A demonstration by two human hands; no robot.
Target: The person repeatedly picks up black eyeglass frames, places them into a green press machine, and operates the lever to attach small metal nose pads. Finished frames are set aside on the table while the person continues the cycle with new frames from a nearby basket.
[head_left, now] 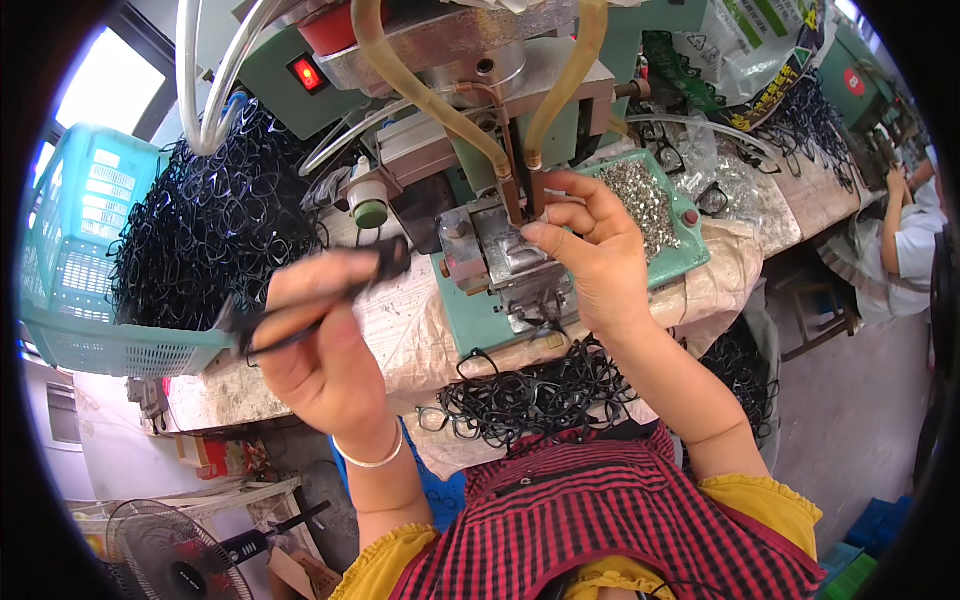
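Note:
My left hand (322,337), blurred by motion, grips a black eyeglass frame (289,319) to the left of a green bench machine. My right hand (589,244) is at the machine's copper electrodes (520,196), thumb and fingers bent together near their tips. Whether a small part sits between those fingertips is too small to tell. Below the electrodes is a metal fixture (517,251) on a green base (465,322). Right of it, a green tray holds many small metal pieces (637,199). Black eyeglass frames (525,397) lie heaped on my lap side of the table.
A turquoise plastic basket (180,349) and a large pile of black frames (225,225) stand at left. Hoses (427,97) hang above the fixture. A plastic bag (750,60) lies at the back right. A standing fan (180,555) is at lower left; another person (907,232) sits far right.

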